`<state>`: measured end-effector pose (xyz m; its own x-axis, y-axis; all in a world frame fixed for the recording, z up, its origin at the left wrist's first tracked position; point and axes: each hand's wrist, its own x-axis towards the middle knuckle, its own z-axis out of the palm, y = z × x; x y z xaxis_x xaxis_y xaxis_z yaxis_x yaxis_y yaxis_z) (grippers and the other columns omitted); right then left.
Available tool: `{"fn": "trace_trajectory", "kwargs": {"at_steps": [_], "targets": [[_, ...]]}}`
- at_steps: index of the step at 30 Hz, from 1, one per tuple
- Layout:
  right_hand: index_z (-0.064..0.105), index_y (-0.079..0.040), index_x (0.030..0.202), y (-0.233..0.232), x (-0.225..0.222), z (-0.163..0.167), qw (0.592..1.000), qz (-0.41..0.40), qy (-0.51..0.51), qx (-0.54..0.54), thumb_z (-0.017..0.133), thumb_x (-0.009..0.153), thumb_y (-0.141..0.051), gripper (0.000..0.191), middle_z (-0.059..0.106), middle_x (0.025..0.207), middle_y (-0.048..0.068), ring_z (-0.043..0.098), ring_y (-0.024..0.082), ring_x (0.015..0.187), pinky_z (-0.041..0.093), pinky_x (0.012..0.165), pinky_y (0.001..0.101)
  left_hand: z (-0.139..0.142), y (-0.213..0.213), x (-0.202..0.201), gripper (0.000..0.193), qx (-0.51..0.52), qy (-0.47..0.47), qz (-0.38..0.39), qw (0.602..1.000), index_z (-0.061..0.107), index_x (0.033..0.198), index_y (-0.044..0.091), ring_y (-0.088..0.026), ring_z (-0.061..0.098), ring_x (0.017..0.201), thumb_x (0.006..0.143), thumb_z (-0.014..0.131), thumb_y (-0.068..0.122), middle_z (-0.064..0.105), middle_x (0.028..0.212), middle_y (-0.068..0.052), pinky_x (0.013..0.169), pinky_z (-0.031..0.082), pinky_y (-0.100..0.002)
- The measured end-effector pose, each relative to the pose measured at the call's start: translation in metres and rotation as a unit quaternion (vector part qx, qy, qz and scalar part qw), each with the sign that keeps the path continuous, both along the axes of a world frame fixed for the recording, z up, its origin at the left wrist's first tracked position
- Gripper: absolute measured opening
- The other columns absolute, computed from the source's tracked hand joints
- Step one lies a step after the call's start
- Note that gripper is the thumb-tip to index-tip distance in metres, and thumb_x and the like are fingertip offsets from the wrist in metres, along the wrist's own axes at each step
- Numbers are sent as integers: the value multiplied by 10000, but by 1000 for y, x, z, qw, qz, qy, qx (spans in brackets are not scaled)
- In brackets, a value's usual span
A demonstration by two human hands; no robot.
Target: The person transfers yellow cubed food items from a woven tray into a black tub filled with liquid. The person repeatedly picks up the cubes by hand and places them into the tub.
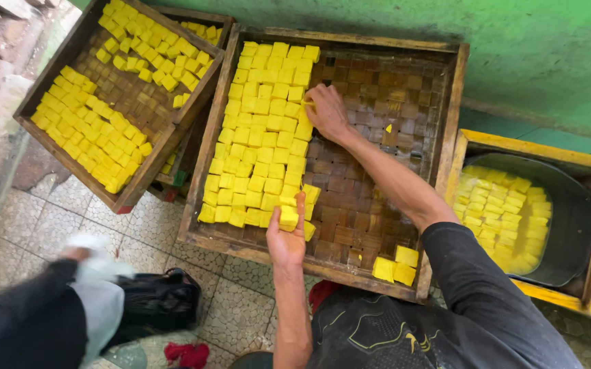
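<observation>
A large wooden tray [446, 123] with a woven bottom holds neat rows of yellow cubes [261, 130] across its left half. My left hand [287, 240] is at the near end of the rows, its fingers closed on one yellow cube [289, 217]. My right hand [327, 113] reaches to the far part of the tray. Its fingertips pinch a yellow cube [307, 103] against the right edge of the rows. Three loose cubes [395, 264] lie in the tray's near right corner.
A second tray [166, 140] of yellow cubes rests tilted on other trays at the upper left. A metal basin [569, 225] in a yellow wooden frame at the right holds more cubes. Another person's dark sleeve [29, 328] and a black bag [155, 304] are at the lower left.
</observation>
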<state>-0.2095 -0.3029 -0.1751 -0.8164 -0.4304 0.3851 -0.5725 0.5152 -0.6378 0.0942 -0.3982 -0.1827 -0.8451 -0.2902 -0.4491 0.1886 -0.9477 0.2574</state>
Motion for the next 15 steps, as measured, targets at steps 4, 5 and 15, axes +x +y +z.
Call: {"fn": "trace_trajectory", "kwargs": {"at_steps": [4, 5, 15], "targets": [[625, -22, 1185, 0, 20, -10, 999, 45, -14, -22, 624, 1023, -210, 248, 533, 1138, 143, 511, 321, 1088, 440, 975, 429, -9, -5, 11, 512, 40, 8, 26, 999, 526, 1385, -67, -389, 620, 1237, 1051, 520, 321, 641, 1315, -251, 988, 575, -418], [636, -30, 1206, 1, 27, -9, 999, 39, 18, -5, 616, 1038, -193, 235, 523, 1151, 145, 493, 334, 1091, 431, 981, 441, -12, -6, 15, 512, 51, 10, 30, 998, 559, 1342, -43, -366, 639, 1171, 1042, 535, 371, 657, 1248, -228, 937, 587, -422], [601, 11, 1249, -6, 65, -2, 997, 44, -12, 58, 600, 1014, -269, 366, 514, 1209, 194, 493, 370, 1143, 430, 985, 510, -17, -3, 22, 326, -25, 33, 67, 997, 633, 1179, 65, -251, 635, 889, 1031, 511, 329, 707, 1109, -123, 701, 483, -376]]}}
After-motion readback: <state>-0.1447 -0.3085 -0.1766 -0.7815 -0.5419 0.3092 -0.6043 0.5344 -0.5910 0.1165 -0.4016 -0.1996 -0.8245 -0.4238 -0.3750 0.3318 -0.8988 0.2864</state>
